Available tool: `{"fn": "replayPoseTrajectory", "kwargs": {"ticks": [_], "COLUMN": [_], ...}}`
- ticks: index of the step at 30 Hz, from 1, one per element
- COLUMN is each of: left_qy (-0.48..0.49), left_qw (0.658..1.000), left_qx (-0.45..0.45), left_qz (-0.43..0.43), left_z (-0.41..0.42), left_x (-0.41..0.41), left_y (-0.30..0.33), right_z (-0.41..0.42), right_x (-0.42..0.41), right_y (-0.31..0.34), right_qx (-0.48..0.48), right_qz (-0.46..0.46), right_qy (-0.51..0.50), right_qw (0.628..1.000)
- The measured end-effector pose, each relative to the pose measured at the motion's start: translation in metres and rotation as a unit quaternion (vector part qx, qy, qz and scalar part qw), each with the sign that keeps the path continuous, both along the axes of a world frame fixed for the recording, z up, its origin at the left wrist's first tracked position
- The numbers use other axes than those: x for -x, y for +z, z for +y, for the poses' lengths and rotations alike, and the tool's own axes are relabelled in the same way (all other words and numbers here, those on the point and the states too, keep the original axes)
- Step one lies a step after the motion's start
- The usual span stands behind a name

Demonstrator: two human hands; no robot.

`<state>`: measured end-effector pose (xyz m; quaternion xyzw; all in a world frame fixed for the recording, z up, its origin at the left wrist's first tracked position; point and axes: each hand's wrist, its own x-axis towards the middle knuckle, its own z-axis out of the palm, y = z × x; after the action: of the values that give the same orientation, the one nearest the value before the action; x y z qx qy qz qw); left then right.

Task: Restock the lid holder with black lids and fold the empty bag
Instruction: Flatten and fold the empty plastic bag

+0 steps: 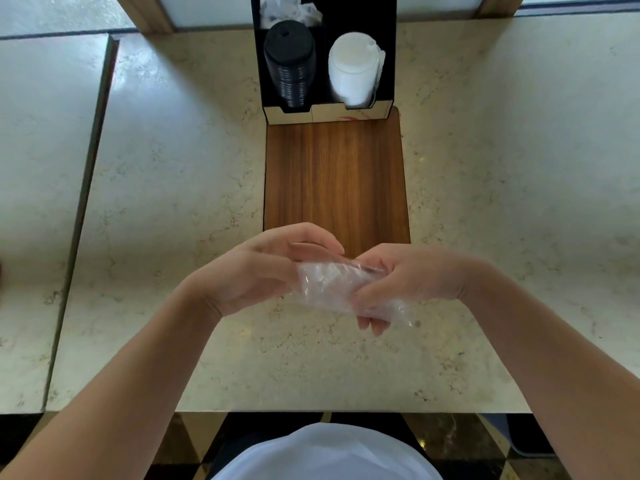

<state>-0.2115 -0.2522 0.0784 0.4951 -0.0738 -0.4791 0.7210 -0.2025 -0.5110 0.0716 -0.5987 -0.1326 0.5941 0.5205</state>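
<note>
A clear, crinkled plastic bag (329, 284) is bunched into a narrow strip above the near part of the counter. My left hand (256, 271) grips its left end with fingers curled over the top. Its right end is pinched in my right hand (405, 282), and a loose tail trails below those fingers. At the back stands the black lid holder (389, 64). A tall stack of black lids (290, 64) fills its left slot. White lids (351, 69) in a plastic sleeve fill the right slot.
A wooden board (336, 178) lies on the marble counter (166, 174) between the holder and my hands. Crumpled white paper (287, 8) sits in the holder's rear compartment. A seam (86, 188) splits the counter at the left. The counter's front edge runs near my body.
</note>
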Motion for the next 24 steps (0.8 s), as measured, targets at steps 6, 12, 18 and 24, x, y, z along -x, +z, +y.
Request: {"fn": "replayPoseTrajectory", "kwargs": {"ticks": [6, 12, 18, 24], "left_qy": [-0.073, -0.113, -0.034, 0.113], "left_qw": [0.943, 0.905, 0.968, 0.981], "left_qx": [-0.28, -0.323, -0.205, -0.143], "left_qz": [-0.163, -0.252, -0.143, -0.068], "left_z": [-0.023, -0.046, -0.047, -0.062], "left_x": [-0.004, -0.01, -0.015, -0.003], "left_y": [0.012, 0.027, 0.027, 0.022], "right_z": [-0.006, -0.025, -0.058, -0.081], "right_x": [0.005, 0.01, 0.017, 0.033], "right_y": [-0.002, 0.005, 0.013, 0.016], "right_qx": [0.054, 0.066, 0.031, 0.009], "right_qz": [-0.057, -0.091, -0.1, -0.116], "right_qy": [-0.045, -0.078, -0.14, -0.317], "right_qw": [0.996, 0.991, 0.985, 0.941]}}
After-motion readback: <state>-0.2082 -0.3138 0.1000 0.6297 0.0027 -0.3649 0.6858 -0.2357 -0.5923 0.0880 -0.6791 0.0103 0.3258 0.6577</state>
